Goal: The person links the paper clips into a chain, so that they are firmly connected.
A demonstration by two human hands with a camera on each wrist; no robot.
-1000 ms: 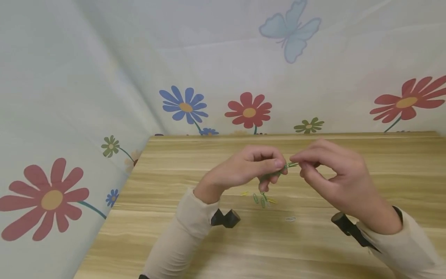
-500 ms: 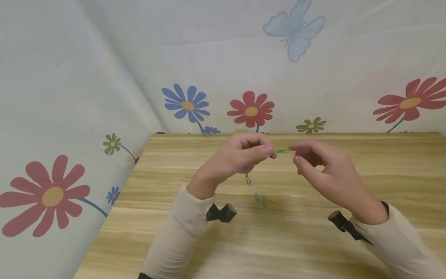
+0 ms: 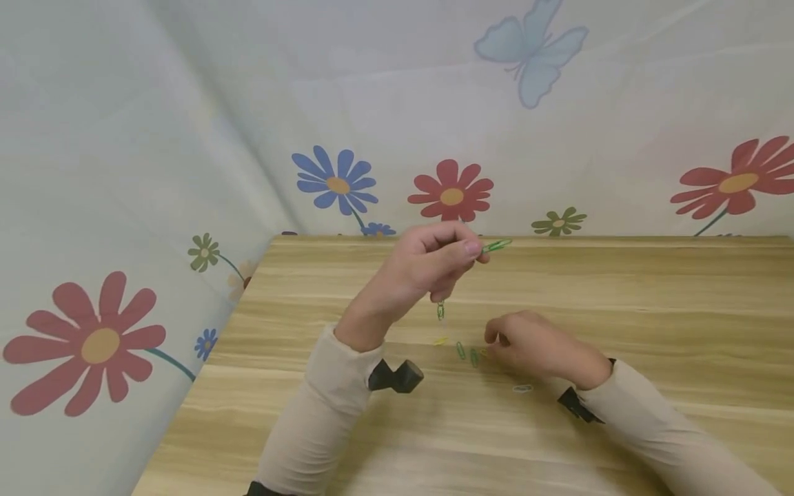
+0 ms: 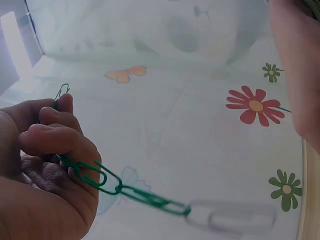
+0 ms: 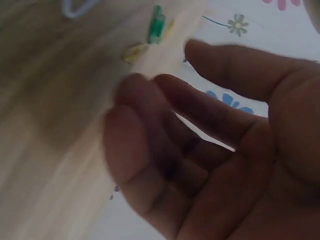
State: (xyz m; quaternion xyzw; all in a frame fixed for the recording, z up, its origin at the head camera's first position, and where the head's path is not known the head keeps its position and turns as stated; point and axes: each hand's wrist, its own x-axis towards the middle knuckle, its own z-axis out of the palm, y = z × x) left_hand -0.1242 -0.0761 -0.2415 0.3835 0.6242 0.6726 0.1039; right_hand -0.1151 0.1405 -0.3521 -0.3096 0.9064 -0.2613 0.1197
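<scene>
My left hand (image 3: pixel 417 270) is raised over the table and pinches a green paper clip (image 3: pixel 498 245), whose free end sticks out past thumb and forefinger. From under the curled fingers hangs a chain of linked green paper clips (image 4: pixel 150 199), ending in a blurred white paper clip (image 4: pixel 232 217). My right hand (image 3: pixel 536 346) is low over the table, its loosely bent fingers around nothing and the thumb apart. Beside its fingertips lies a yellow paper clip (image 3: pixel 484 352), partly covered. Two green paper clips (image 3: pixel 474 357) and another yellow one (image 3: pixel 441 341) lie to its left.
A loose white paper clip (image 3: pixel 523 388) rests on the wooden table (image 3: pixel 347 289), below the right hand in the head view. Flower-printed cloth (image 3: pixel 384 89) rises behind the table and along its left side. Dark camera mounts (image 3: pixel 397 377) sit on both wrists.
My right hand has left the green clip at my left fingertips and come down toward the loose clips. My left hand has risen slightly and moved left with the chain.
</scene>
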